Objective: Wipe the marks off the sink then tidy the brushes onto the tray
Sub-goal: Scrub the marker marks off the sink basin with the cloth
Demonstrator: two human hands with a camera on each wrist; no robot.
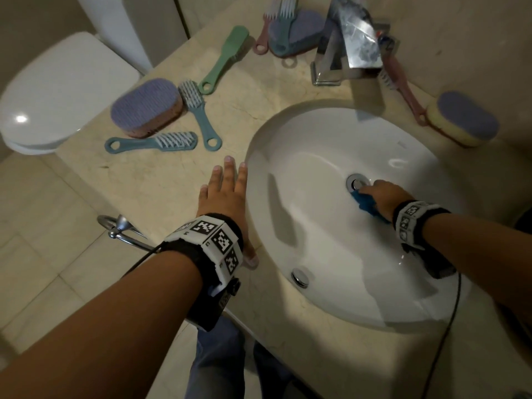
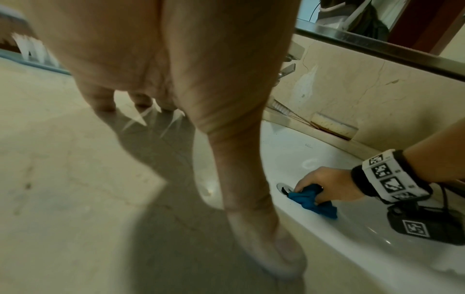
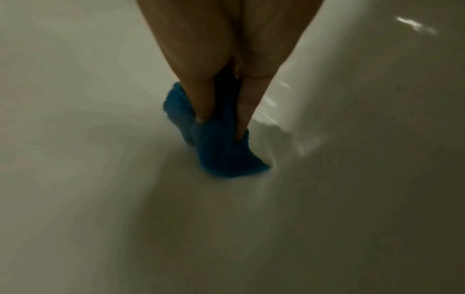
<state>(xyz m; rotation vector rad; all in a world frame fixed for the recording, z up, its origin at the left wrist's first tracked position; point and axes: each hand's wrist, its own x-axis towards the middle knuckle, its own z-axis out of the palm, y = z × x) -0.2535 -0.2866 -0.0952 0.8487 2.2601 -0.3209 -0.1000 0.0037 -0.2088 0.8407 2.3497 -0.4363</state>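
Observation:
My right hand (image 1: 383,197) is down in the white sink (image 1: 302,168) and grips a bunched blue cloth (image 1: 365,204), pressing it on the basin beside the metal drain (image 1: 357,182). The right wrist view shows fingers (image 3: 203,95) pinching the cloth (image 3: 226,155) against the sink (image 3: 100,179). My left hand (image 1: 227,194) lies flat on the beige counter by the sink's left rim, fingers straight, holding nothing. Two teal brushes (image 1: 152,143) (image 1: 198,110), a green brush (image 1: 227,57) and a purple sponge brush (image 1: 146,106) lie on the counter to the left.
A chrome faucet (image 1: 351,47) stands behind the basin. More brushes (image 1: 288,33) are piled to its left. A pink brush (image 1: 403,87) and a yellow-and-purple sponge (image 1: 463,122) lie at the right. A white toilet (image 1: 57,90) stands left of the counter.

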